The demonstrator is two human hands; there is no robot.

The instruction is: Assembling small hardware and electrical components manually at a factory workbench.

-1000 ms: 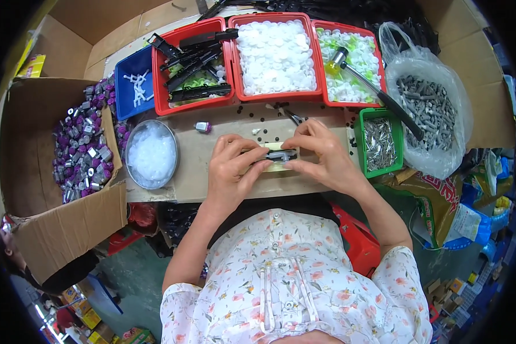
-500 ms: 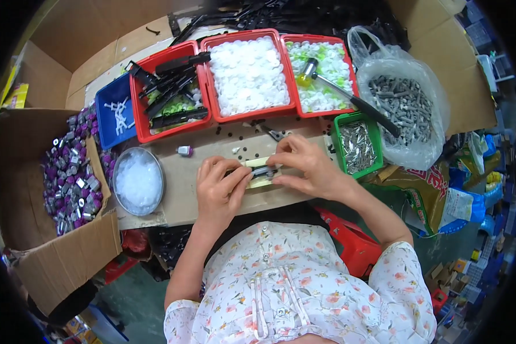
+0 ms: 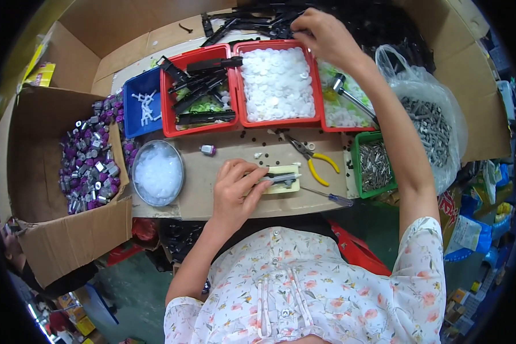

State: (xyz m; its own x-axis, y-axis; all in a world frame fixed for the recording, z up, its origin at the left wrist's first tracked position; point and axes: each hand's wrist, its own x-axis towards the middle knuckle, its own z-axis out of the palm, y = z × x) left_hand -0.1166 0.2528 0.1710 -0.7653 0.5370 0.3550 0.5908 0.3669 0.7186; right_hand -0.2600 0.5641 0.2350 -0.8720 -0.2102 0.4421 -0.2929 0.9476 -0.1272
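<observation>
Cardboard covers the work surface (image 3: 223, 195), and on it, close in front of the person, lies a pale block (image 3: 282, 179) with a small dark and grey metal part (image 3: 280, 178) resting across it. The left hand (image 3: 235, 192) lies on this part, its fingers curled and pressing the left end down against the block, so the part is held in place there. It looks only partly assembled, but the details are too small to tell.

The right hand (image 3: 321, 34) is far from it, stretched to the back of the table over a pile of black plastic pieces (image 3: 252, 20); its fingers bend down into the pile, and I cannot tell if they already hold one.

Just right of the block lie yellow-handled pliers (image 3: 312, 160) and a thin screwdriver (image 3: 327, 196), both untouched. Behind stand a red tray of white round caps (image 3: 277, 83), a red tray of black strips (image 3: 200, 92) and a small blue tray (image 3: 141, 106). A green tray of metal pins (image 3: 374, 166) is at the right, a round tin (image 3: 157, 172) and a carton of purple parts (image 3: 89, 157) at the left.

My judgement: one piece is in work, and much stock remains.
</observation>
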